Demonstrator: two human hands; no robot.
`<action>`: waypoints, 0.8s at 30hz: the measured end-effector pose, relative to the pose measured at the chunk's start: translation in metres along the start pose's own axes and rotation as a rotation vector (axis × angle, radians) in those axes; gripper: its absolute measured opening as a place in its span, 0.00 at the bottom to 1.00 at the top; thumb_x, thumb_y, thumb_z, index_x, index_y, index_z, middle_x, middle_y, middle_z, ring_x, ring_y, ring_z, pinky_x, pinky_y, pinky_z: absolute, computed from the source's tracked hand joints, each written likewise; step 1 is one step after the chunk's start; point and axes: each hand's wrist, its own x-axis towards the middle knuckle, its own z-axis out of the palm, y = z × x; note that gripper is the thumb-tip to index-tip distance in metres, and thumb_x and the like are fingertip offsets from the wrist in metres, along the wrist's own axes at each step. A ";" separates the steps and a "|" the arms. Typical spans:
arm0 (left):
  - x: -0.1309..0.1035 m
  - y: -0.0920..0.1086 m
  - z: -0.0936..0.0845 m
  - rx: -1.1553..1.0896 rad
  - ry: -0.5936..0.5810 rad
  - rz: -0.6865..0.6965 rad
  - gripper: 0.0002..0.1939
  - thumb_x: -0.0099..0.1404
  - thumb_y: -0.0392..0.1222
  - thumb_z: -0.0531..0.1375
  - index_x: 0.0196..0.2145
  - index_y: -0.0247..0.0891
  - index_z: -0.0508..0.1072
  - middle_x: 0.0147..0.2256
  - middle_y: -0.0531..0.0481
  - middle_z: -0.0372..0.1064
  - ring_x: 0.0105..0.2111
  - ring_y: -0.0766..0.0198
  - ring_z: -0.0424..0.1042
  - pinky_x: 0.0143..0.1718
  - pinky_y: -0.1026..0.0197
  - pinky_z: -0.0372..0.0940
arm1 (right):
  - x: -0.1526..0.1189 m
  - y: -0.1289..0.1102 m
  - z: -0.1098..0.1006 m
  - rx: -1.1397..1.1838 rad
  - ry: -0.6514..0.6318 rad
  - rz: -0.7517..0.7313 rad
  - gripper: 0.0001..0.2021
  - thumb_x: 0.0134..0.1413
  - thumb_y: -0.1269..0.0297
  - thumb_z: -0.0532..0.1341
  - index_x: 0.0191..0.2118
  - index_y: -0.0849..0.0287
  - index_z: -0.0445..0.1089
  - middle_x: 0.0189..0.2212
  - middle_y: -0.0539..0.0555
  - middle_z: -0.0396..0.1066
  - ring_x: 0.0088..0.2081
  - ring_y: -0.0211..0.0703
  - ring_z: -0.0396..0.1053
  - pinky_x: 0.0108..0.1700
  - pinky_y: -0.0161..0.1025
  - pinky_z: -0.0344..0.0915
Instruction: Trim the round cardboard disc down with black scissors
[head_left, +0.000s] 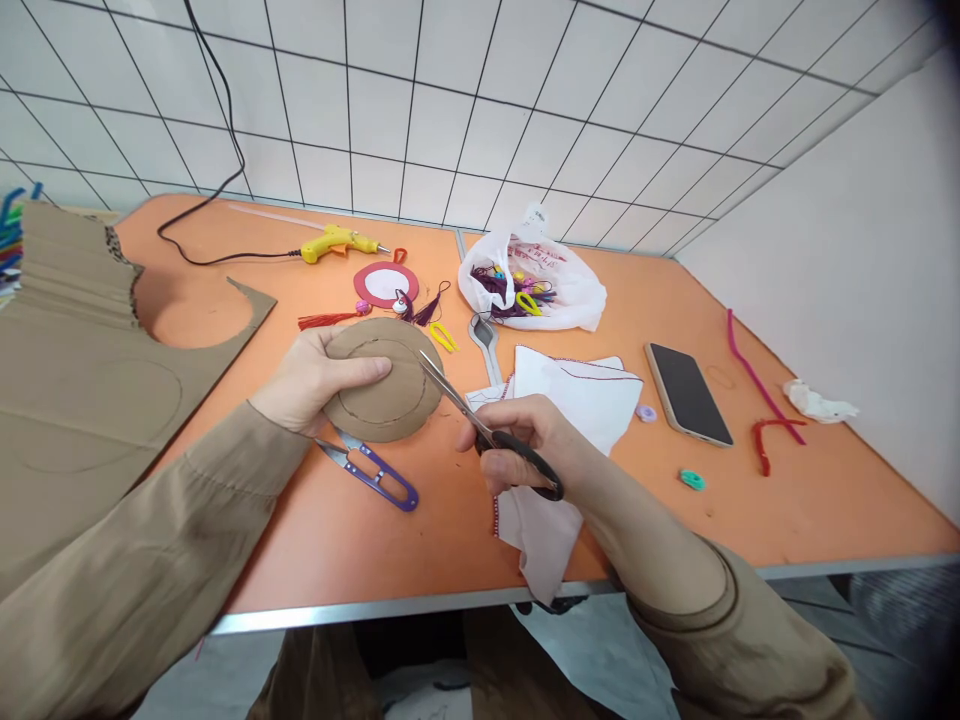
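A round brown cardboard disc with a smaller circle drawn inside its edge is pinched in my left hand, thumb on top. My right hand grips a pair of scissors by the black handles. The blades point up and left, and their tips lie over the disc's right part, on or close to the drawn line; whether they touch the card I cannot tell. Purple-handled thread snips lie on the table just below the disc. Under my right hand spreads a white cloth with dark red edge stitching.
A yellow glue gun lies at the back, near a red-rimmed round piece and tassels. A white plastic bag holds more tassels. A large cut cardboard sheet covers the left; a phone and pipe cleaners lie right.
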 end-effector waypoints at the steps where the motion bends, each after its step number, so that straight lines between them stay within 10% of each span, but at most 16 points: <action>1: -0.001 0.000 0.001 0.004 0.008 0.000 0.19 0.42 0.39 0.73 0.35 0.33 0.80 0.33 0.45 0.79 0.31 0.57 0.77 0.36 0.59 0.73 | 0.000 -0.002 0.001 -0.014 0.009 0.014 0.14 0.35 0.59 0.70 0.27 0.62 0.69 0.16 0.44 0.63 0.18 0.33 0.64 0.20 0.31 0.64; 24: 0.002 0.001 -0.002 0.029 0.018 -0.041 0.18 0.42 0.39 0.72 0.34 0.31 0.80 0.33 0.43 0.79 0.35 0.51 0.78 0.41 0.52 0.73 | 0.000 -0.002 0.003 -0.179 0.022 0.052 0.10 0.41 0.61 0.67 0.26 0.61 0.67 0.15 0.43 0.59 0.17 0.32 0.61 0.20 0.30 0.62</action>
